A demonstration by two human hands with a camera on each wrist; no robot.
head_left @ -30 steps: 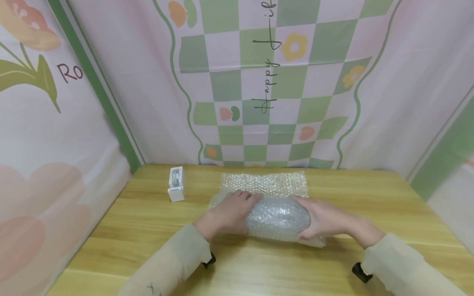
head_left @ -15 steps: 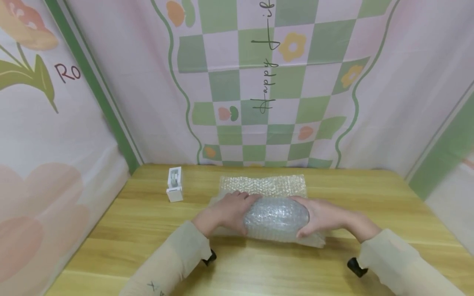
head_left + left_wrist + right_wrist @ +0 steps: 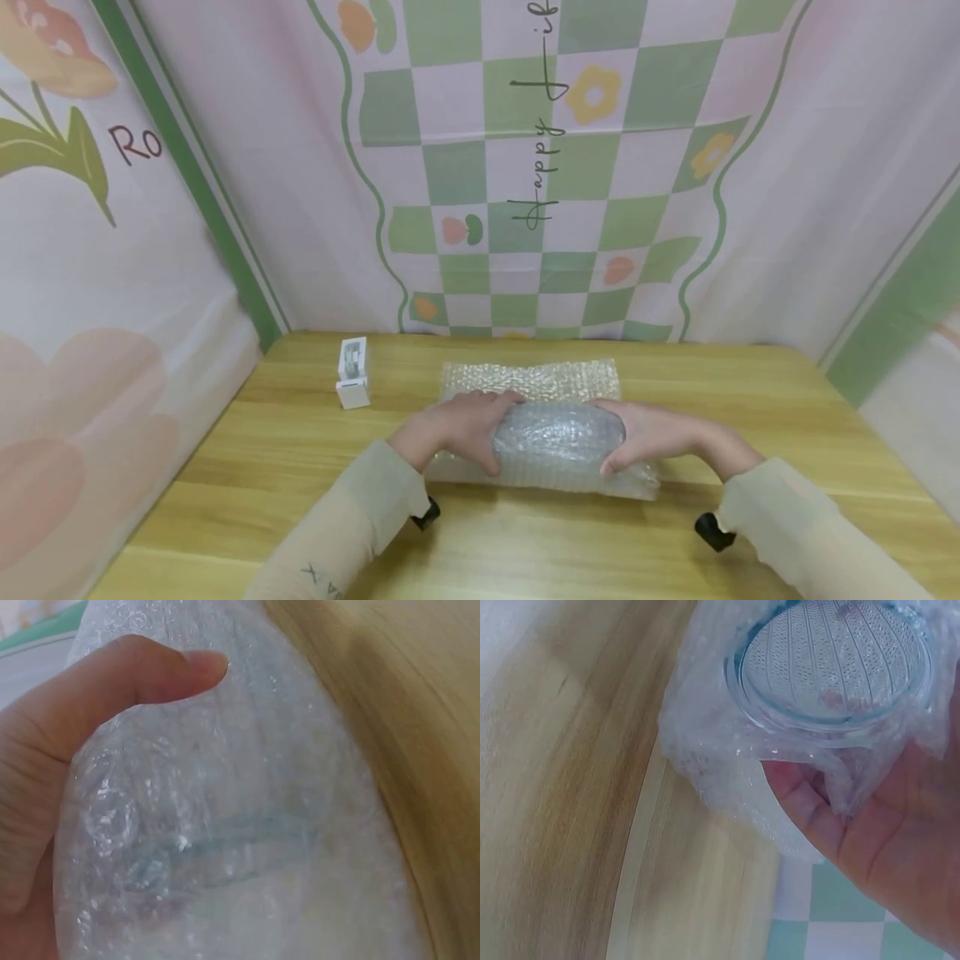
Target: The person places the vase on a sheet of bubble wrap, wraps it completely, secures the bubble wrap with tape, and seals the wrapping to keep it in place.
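Observation:
A clear glass vessel (image 3: 832,660) lies on its side, rolled in bubble wrap (image 3: 558,437). Its round, ribbed end shows at the wrap's opening in the right wrist view. My left hand (image 3: 476,425) grips the left part of the roll, thumb on the near side and fingers over the top. At the right end, my right hand (image 3: 652,429) holds the roll with thumb and fingers spread round it. In the left wrist view a faint bluish ring shows through the layers of bubble wrap (image 3: 225,787). Some fingertips are hidden behind the roll.
A flat tail of bubble wrap (image 3: 532,379) stretches behind the roll on the wooden table (image 3: 300,483). To the left rear stands a small white box (image 3: 352,387) with something clear at its top. A patterned curtain (image 3: 517,167) hangs along the table's back edge.
The roll and its flat tail have slid slightly toward me, with both hands keeping their hold. My right forearm has come in a little to the left.

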